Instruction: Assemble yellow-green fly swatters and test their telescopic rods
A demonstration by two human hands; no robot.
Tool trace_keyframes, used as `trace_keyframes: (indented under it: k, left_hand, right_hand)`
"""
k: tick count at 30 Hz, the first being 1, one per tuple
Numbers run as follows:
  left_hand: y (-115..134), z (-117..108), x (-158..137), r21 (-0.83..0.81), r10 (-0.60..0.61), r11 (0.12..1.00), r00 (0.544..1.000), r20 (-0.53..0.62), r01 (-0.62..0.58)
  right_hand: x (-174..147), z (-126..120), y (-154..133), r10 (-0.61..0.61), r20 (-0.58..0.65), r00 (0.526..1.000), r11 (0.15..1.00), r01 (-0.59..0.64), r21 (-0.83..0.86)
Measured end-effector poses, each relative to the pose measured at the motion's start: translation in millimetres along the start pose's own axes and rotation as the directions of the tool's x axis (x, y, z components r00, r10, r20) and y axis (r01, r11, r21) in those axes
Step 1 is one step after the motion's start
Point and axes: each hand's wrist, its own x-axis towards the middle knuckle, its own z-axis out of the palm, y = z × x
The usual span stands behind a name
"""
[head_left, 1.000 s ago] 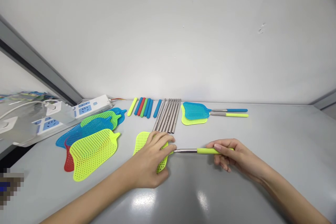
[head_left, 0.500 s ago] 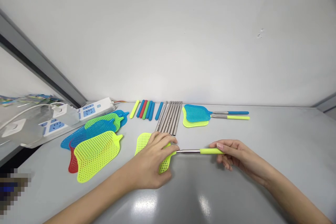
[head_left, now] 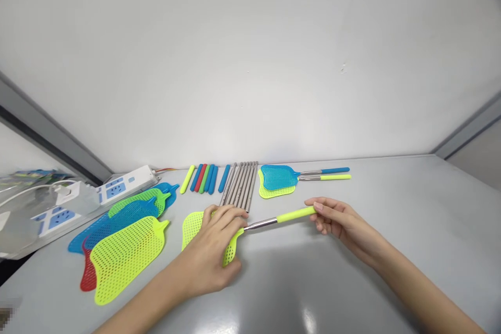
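Observation:
A yellow-green fly swatter [head_left: 295, 214] with a metal rod lies between my hands. My left hand [head_left: 213, 253] grips its perforated head from above, covering much of it, thumb toward me. At the other end, my right hand [head_left: 338, 219] pinches the tip of the handle between thumb and fingers. The handle end sits slightly farther from me than the head. Just beyond my left hand lies a row of metal rods [head_left: 238, 188]. Farther back on the right, a blue fly swatter [head_left: 278, 176] rests partly over a yellow-green one [head_left: 336, 177].
Loose swatter heads overlap on the left, a yellow-green one [head_left: 127, 261] in front, with blue, green and red ones [head_left: 89, 271] behind or under it. Several coloured handle sleeves [head_left: 203, 178] lie near the wall. A white power strip [head_left: 125, 183] with plugged-in adapters runs along the left.
The view has shifted, so most things appear farther left. The swatter's handle end has swung away from me, leaving it at a slant. Both hands keep their hold.

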Motion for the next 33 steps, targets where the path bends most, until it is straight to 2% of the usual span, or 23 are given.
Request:
trace_keyframes:
  k: [4,9,15,19,27,33]
  left_hand:
    - [0.1,5.1,2.7,0.051,0.018,0.999,0.999,-0.039,-0.016]
    - [3.8,7.0,7.7,0.083,0.029,0.996,0.999,-0.041,-0.025]
    - [7.9,9.1,24.9,0.099,0.032,0.995,0.994,-0.101,-0.022]
    - [7.4,15.9,48.1,0.041,0.037,0.999,0.993,-0.110,-0.032]
    - [4.8,29.4,105.9,0.010,0.020,1.000,0.991,-0.130,-0.019]
    - [-1.1,34.4,148.3,0.058,0.033,0.998,0.988,-0.154,-0.024]
  right_hand:
    - [0.6,0.5,-1.5,-0.069,-0.064,0.996,0.997,0.067,-0.031]
    - [1.6,-2.4,-1.0,-0.082,-0.118,0.990,0.995,0.076,-0.060]
    - [4.0,-6.0,1.9,-0.131,-0.212,0.968,0.985,0.152,0.086]
    - [7.9,-12.2,2.8,-0.130,-0.262,0.956,0.955,0.192,0.228]
    - [22.1,-26.2,13.2,0.079,-0.261,0.962,0.920,0.031,0.391]
    - [23.4,-23.0,18.3,0.033,-0.222,0.975,0.931,0.050,0.361]
